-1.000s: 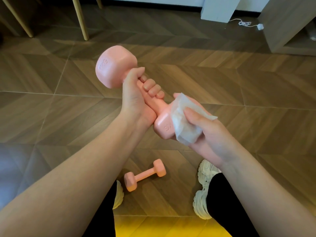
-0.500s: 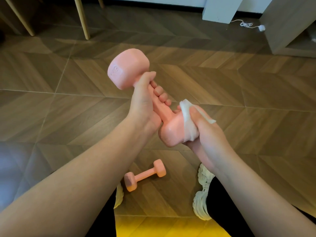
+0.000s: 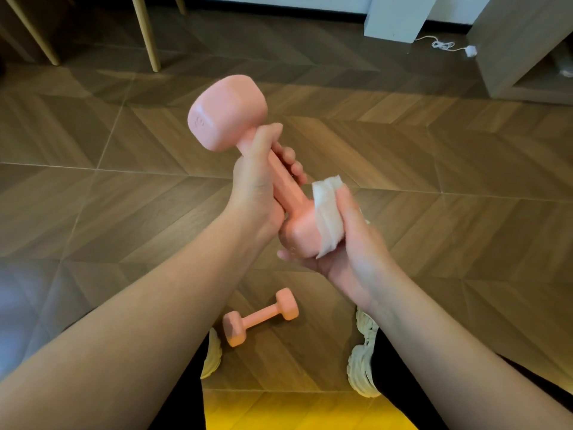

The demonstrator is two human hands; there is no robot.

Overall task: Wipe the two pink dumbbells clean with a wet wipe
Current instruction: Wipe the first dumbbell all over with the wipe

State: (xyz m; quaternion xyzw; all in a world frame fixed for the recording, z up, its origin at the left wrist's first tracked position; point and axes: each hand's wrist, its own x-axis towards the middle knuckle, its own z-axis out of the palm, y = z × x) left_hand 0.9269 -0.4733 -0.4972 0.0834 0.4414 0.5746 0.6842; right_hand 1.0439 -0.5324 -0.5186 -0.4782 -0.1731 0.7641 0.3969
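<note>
Fingers of left hand: I see them curled round the handle of the raised dumbbell.
Fingers of right hand: clamping the wet wipe against its lower head.
Second dumbbell: on the floor, between the shoes.

Bare forearms; black trousers; chunky white trainers.

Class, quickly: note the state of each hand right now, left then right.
Left hand: closed, gripping the handle of the raised dumbbell.
Right hand: closed, holding the wet wipe around its lower head.
</note>
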